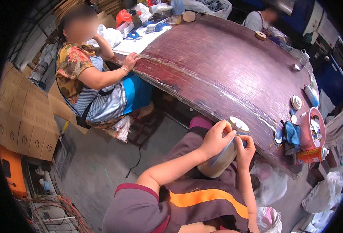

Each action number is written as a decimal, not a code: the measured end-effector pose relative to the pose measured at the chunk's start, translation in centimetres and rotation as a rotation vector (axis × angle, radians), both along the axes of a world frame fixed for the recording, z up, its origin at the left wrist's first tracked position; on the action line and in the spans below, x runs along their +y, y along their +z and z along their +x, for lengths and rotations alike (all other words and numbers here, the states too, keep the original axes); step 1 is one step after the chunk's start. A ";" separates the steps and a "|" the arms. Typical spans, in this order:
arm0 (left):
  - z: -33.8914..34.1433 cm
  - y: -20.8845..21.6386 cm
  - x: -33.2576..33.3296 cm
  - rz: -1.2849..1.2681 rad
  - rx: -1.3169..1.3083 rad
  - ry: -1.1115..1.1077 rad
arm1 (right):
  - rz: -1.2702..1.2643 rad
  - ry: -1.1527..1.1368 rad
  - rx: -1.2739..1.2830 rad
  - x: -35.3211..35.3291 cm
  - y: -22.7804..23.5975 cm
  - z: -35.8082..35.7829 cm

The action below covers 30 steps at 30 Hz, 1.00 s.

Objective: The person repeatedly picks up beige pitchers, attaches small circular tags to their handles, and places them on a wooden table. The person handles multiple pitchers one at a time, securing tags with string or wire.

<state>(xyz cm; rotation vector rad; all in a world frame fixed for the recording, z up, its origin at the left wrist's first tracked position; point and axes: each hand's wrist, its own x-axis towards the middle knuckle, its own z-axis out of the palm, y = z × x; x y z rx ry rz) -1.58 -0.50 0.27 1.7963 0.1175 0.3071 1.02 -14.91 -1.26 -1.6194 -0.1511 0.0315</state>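
My left hand [217, 136] and my right hand [245, 150] meet near the table's front edge, thumbs and fingers pinched together. Whatever lies between the fingertips is too small to make out. Under the hands, a rounded beige-grey vessel [217, 165] rests on my lap, partly covered by my left hand and forearm. Just beyond my fingers a white oval piece [239, 124] sits at the table's edge. Right of my right hand, small round discs with gold-coloured strings [278, 136] lie on the table.
The dark red table [218, 58] stretches away ahead. At its right stand a pink basket [314, 128] of small discs, a blue cloth [292, 134] and a red spray can [311, 154]. One co-worker [97, 77] sits at left, another [255, 21] far off. Cartons [27, 116] stack at left.
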 end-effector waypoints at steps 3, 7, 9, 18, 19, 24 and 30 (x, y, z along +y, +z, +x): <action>-1.1 0.2 -1.5 0.118 -0.026 0.051 | -0.155 -0.057 -0.198 -0.4 -2.1 0.5; -2.1 -1.3 -2.1 0.137 -0.041 0.044 | -0.216 -0.088 -0.171 -0.8 -2.0 0.4; -2.4 -1.1 -1.2 0.085 0.036 0.081 | -0.247 -0.102 -0.166 -1.8 -2.6 0.6; -0.8 -2.0 1.5 -0.104 0.132 -0.069 | 0.241 0.218 0.297 -5.4 -5.2 -0.3; -1.1 -1.6 1.7 -0.152 0.194 -0.102 | 0.246 0.256 0.301 -5.9 -5.4 -0.2; -2.4 -0.8 2.5 -0.133 0.164 -0.231 | 0.162 0.337 0.232 -7.4 -4.7 -2.2; -5.4 1.0 2.0 -0.169 0.099 -0.118 | 0.228 0.312 0.211 -6.8 -3.8 -4.5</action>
